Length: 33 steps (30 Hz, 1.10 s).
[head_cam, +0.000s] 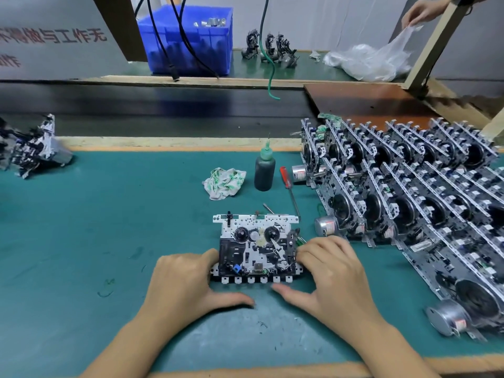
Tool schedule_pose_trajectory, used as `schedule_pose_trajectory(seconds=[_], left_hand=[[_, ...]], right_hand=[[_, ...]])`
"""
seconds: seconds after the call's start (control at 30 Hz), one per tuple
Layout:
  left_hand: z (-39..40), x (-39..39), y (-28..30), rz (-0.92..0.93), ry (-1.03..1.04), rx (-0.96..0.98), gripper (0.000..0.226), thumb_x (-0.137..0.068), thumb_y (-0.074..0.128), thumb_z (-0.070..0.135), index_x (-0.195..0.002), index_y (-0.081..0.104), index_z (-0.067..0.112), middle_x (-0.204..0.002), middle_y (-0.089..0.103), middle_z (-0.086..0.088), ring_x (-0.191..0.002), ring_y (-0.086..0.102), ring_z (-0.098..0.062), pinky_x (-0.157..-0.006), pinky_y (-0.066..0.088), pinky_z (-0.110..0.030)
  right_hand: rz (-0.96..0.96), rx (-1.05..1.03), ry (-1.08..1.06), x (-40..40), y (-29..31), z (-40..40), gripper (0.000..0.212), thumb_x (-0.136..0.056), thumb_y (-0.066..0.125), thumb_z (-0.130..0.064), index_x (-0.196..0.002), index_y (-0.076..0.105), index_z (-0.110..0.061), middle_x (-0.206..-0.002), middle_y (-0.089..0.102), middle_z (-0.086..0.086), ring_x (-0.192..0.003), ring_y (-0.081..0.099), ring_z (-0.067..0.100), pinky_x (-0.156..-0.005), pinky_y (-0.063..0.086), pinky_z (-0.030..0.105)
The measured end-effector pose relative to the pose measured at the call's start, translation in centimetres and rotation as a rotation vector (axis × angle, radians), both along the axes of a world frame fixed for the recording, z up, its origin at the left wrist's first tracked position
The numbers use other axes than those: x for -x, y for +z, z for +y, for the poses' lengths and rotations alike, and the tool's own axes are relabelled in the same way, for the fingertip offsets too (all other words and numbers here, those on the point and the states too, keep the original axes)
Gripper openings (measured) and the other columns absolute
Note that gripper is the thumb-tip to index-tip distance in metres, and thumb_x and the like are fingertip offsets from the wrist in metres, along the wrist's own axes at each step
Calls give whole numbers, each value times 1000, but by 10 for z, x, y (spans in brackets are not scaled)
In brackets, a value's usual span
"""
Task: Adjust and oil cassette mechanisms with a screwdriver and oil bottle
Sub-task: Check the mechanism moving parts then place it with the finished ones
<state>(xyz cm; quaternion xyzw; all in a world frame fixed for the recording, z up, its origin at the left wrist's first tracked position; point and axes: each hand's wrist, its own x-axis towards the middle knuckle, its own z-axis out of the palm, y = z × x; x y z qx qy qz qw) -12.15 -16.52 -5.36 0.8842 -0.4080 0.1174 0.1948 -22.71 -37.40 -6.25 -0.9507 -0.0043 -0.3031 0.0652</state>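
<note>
A cassette mechanism (256,246) lies flat on the green mat (109,227), its white keys toward me. My left hand (185,282) holds its left edge with curled fingers, thumb stretched along the front. My right hand (330,271) grips its right edge the same way. Behind the mechanism stands a dark oil bottle (264,171) with a green needle cap. A red-handled screwdriver (289,190) lies on the mat just right of the bottle, tip pointing toward the mechanism.
A crumpled green-and-white cloth (225,182) lies left of the bottle. Rows of several upright mechanisms (409,192) fill the right side. More mechanisms (32,148) lie at the far left. A conveyor belt (152,107), blue crate (191,39) and another person's hand (421,10) on a plastic bag sit beyond.
</note>
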Motion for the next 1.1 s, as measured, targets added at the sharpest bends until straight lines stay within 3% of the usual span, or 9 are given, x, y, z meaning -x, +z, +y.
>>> schedule_pose_trajectory(seconds=[0.13, 0.43, 0.63, 0.87, 1.03, 1.1], left_hand=[[1, 7, -5, -67, -122, 1, 69, -59, 51, 83, -48, 52, 15, -34, 36, 3, -28, 40, -17, -31, 29, -20], [-1, 10, 0, -104, 77, -3, 69, -60, 49, 80, -43, 40, 14, -32, 34, 2, -27, 39, -19, -38, 20, -19], [-8, 10, -2, -154, 165, 10, 66, -63, 48, 76, -40, 39, 15, -29, 31, 0, -24, 35, -19, -35, 23, -17], [4, -3, 1, -147, -63, -40, 71, -61, 45, 84, -51, 43, 14, -35, 35, 4, -29, 38, -19, -35, 22, -19], [2, -2, 0, -272, -34, 27, 67, -90, 33, 65, -48, 44, 14, -35, 32, 1, -29, 35, -19, -38, 20, -17], [0, 0, 0, -309, 1, 49, 69, -93, 29, 63, -45, 42, 15, -33, 30, 0, -27, 33, -19, -40, 18, -17]], right_hand=[[12, 18, -73, 1, 1, 0, 65, -70, 56, -70, -78, 72, -7, -80, 70, -1, -76, 64, 16, -88, 40, 34], [4, 93, 63, 0, 1, -5, 49, -78, 60, -56, -70, 71, -9, -78, 68, -2, -75, 64, 18, -86, 41, 31], [52, 57, 112, 3, 0, -5, 60, -71, 63, -65, -71, 69, -6, -78, 64, 0, -76, 61, 21, -87, 42, 32], [24, 5, 7, 5, 0, 1, 47, -79, 58, -54, -71, 70, -9, -76, 66, -2, -73, 62, 18, -80, 42, 28], [51, -18, 5, 3, 1, -1, 50, -79, 54, -55, -78, 68, -7, -78, 64, -1, -72, 60, 20, -78, 40, 25], [80, -38, 39, 4, 1, -3, 54, -76, 56, -60, -81, 67, -7, -80, 63, -1, -76, 58, 18, -80, 39, 24]])
